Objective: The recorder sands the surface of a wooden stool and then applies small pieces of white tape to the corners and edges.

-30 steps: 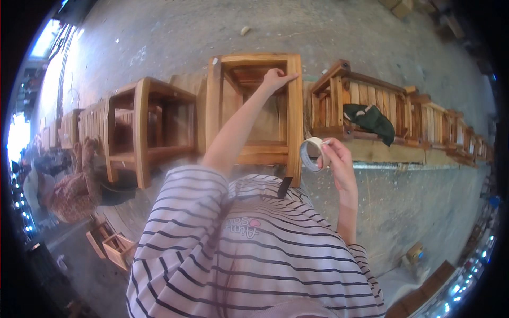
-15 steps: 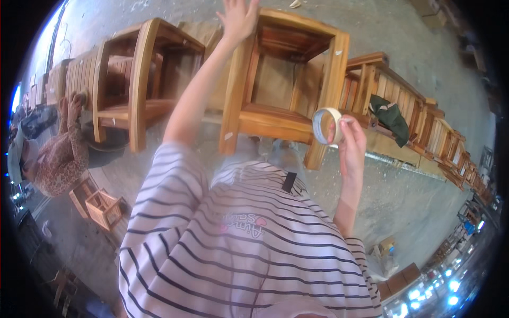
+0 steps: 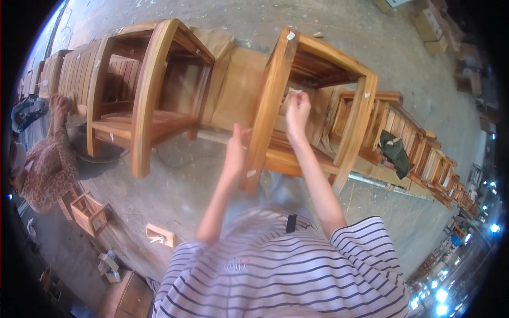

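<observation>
An upright wooden stool-like frame (image 3: 259,135) with varnished posts and rails stands before me. Beside its near-left post is my left hand (image 3: 236,151), thumb apart and fingers stretched toward the wood; part of the fingers is hidden. My right hand (image 3: 298,114) reaches over the frame's opening, its fingers pinched on a small whitish piece (image 3: 295,92) that looks like tape. No tape roll can be made out now. Small white marks (image 3: 290,35) show on the post tops.
A similar wooden frame (image 3: 146,100) stands to the left, and slatted wooden pieces (image 3: 408,124) line up at right, with a dark green cloth (image 3: 394,153) on them. Brown cardboard (image 3: 233,87) lies between frames. At far left, another person's hand (image 3: 59,103) touches a slatted piece.
My left hand has come back from the frame's far side to its near-left post. My right hand has moved left over the frame; the tape roll it held no longer shows. My view has shifted.
</observation>
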A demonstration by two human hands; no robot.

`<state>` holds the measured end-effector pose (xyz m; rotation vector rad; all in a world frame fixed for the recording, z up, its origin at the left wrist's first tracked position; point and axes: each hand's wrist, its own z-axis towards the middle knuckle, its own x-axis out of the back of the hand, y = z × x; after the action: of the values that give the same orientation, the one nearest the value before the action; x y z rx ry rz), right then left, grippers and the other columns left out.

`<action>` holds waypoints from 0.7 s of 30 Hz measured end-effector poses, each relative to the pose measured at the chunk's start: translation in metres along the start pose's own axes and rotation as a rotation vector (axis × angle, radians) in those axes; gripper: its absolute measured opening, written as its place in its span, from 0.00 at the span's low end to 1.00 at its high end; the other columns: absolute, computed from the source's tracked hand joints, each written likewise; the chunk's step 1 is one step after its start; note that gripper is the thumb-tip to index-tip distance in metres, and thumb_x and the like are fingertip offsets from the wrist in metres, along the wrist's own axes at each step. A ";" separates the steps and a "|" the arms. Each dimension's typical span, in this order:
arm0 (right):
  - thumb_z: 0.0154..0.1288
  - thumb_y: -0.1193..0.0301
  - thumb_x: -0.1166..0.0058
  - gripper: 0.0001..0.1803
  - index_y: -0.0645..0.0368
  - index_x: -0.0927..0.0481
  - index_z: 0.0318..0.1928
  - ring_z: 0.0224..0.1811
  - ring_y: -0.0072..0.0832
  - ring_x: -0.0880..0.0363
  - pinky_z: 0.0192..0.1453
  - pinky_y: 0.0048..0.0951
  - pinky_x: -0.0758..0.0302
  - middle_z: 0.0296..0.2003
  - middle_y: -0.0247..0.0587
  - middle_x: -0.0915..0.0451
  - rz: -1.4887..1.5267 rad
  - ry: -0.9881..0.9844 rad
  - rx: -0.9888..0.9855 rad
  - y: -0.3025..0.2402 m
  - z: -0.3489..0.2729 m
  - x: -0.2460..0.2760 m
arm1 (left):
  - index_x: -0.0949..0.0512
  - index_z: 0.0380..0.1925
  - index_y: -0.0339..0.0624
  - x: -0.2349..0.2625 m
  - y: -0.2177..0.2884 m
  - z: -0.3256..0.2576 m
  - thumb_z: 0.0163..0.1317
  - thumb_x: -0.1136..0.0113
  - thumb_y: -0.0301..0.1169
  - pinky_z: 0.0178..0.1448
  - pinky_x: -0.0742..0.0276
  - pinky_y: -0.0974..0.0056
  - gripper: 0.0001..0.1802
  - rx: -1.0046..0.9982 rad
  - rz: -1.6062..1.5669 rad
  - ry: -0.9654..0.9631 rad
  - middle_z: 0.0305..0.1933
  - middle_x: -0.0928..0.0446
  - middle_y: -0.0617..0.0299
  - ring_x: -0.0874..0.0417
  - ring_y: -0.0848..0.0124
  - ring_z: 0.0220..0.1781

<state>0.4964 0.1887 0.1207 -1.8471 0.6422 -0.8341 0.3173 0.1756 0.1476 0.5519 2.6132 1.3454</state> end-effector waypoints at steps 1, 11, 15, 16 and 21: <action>0.73 0.65 0.54 0.13 0.64 0.25 0.44 0.35 0.27 0.22 0.42 0.32 0.28 0.34 0.42 0.18 0.041 0.059 -0.026 0.008 0.002 -0.014 | 0.21 0.48 0.28 0.000 0.005 0.000 0.73 0.72 0.60 0.62 0.34 0.61 0.43 0.104 -0.028 0.024 0.47 0.18 0.47 0.22 0.61 0.54; 0.68 0.70 0.53 0.14 0.70 0.24 0.45 0.33 0.29 0.21 0.38 0.30 0.23 0.36 0.46 0.19 0.389 -0.076 -0.325 -0.066 0.023 0.059 | 0.20 0.44 0.29 -0.038 0.083 -0.054 0.75 0.66 0.49 0.50 0.28 0.56 0.33 -0.148 0.101 -0.077 0.39 0.19 0.43 0.20 0.53 0.44; 0.70 0.69 0.54 0.13 0.65 0.23 0.45 0.34 0.26 0.19 0.34 0.29 0.20 0.35 0.41 0.19 0.548 -0.229 -0.523 -0.060 0.027 0.096 | 0.21 0.49 0.31 -0.040 0.094 -0.051 0.75 0.70 0.53 0.56 0.30 0.59 0.36 -0.217 0.265 -0.374 0.44 0.18 0.52 0.21 0.61 0.50; 0.70 0.69 0.54 0.13 0.65 0.23 0.45 0.34 0.26 0.19 0.34 0.29 0.20 0.35 0.41 0.19 0.553 -0.215 -0.529 -0.048 0.029 0.102 | 0.22 0.50 0.31 -0.038 0.090 -0.041 0.75 0.67 0.51 0.57 0.30 0.59 0.33 -0.215 0.268 -0.499 0.47 0.18 0.51 0.21 0.60 0.52; 0.71 0.64 0.55 0.13 0.60 0.22 0.40 0.26 0.30 0.19 0.27 0.30 0.20 0.28 0.39 0.20 0.603 -0.060 -0.633 0.002 0.019 0.127 | 0.26 0.56 0.31 0.030 0.007 0.117 0.75 0.59 0.47 0.65 0.34 0.59 0.29 -0.328 0.404 0.445 0.57 0.23 0.47 0.25 0.58 0.60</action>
<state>0.5906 0.1049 0.1465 -2.0267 1.4528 -0.1722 0.3263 0.2793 0.0858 0.8395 2.5912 2.1980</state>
